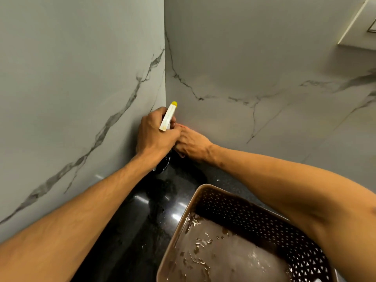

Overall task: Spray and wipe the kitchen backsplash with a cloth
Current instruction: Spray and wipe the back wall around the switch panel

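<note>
My left hand grips a spray bottle with a white head and yellow nozzle, pointed up into the corner of the white marble backsplash. The bottle's dark body hangs below my fist, just above the black countertop. My right hand reaches in from the right and meets the left hand at the bottle, low against the wall. Its fingers are hidden behind the left hand, so what they hold cannot be seen. No cloth is plainly in view.
A brown perforated plastic basket with water pooled in its bottom stands on the countertop at the lower right, under my right forearm. The side marble wall closes the left. A cabinet edge shows at the top right.
</note>
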